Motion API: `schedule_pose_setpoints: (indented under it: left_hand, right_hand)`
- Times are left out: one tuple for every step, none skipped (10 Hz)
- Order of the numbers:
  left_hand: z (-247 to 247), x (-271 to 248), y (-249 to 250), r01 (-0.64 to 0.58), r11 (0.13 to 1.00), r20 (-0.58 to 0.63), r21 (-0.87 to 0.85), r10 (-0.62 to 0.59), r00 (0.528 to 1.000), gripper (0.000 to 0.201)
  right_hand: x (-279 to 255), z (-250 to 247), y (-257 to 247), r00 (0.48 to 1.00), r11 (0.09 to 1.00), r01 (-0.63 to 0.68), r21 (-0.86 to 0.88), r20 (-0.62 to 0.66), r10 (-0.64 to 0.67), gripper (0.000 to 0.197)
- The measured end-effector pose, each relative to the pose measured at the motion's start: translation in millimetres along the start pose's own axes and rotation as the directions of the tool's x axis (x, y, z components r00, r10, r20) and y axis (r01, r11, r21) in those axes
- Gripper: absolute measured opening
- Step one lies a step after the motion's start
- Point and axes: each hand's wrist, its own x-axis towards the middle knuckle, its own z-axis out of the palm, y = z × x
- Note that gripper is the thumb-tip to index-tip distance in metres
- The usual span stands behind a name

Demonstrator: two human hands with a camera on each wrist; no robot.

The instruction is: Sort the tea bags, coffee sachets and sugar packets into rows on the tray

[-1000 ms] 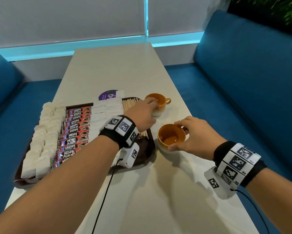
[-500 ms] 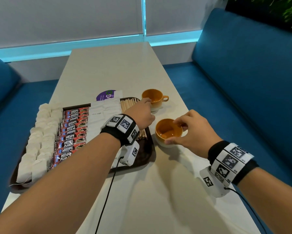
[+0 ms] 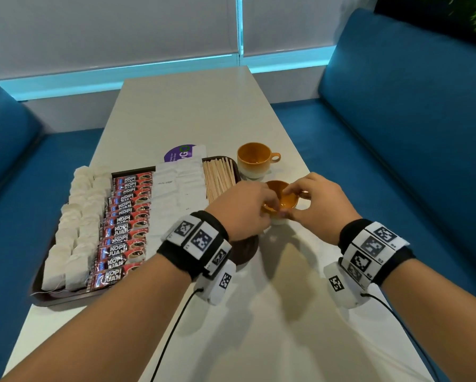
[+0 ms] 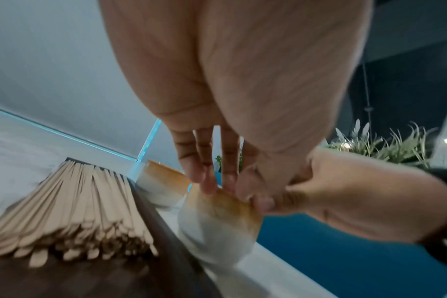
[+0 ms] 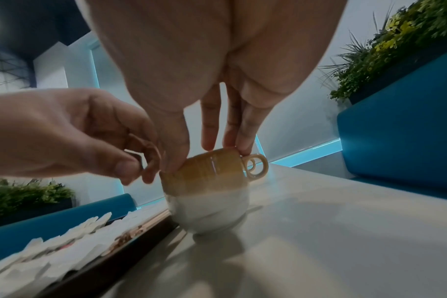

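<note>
Both hands pinched the rim of the near cup [image 3: 282, 201], which stood on the bench [image 3: 258, 312] directly under the grips: the left hand [image 3: 242, 209] on its tray side, the right hand [image 3: 315, 201] on its handle side. The tray [image 3: 66, 299] with its sorted rows lay to the left. Half a second earlier the left hand was at the far cup [image 3: 252, 159].

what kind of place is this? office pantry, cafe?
Probably a cafe or office break-area booth, can't tell which. Blue upholstered bench seats flank a long white table, planter greenery sits behind the seating, and a serving tray holds drink supplies beside ceramic cups.
</note>
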Motion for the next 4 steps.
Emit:
schedule_pose_setpoints:
  left_hand:
    - [6, 4, 0, 0.062, 0.998, -0.054, 0.031, -0.060, 0.997, 0.023]
    - [5, 10, -4, 0.107, 0.992, -0.094, 0.064, -0.101, 0.990, 0.022]
    - [4, 16, -12, 0.118, 0.991, -0.136, 0.062, -0.109, 0.985, 0.020]
    - [0, 23, -17, 0.138, 0.988, -0.154, 0.071, -0.126, 0.980, 0.020]
  right_hand:
    - [-3, -3, 0, 1.000, 1.000, 0.008, 0.004, 0.007, -0.008, 0.034]
    - [-17, -8, 1, 1.000, 1.000, 0.011, -0.022, 0.018, -0.011, 0.025]
    - [-46, -11, -1, 0.994, 0.999, 0.002, -0.047, 0.112, 0.003, 0.018]
    - [-83, -5, -1, 0.975, 0.998, 0.011, -0.056, 0.222, 0.002, 0.014]
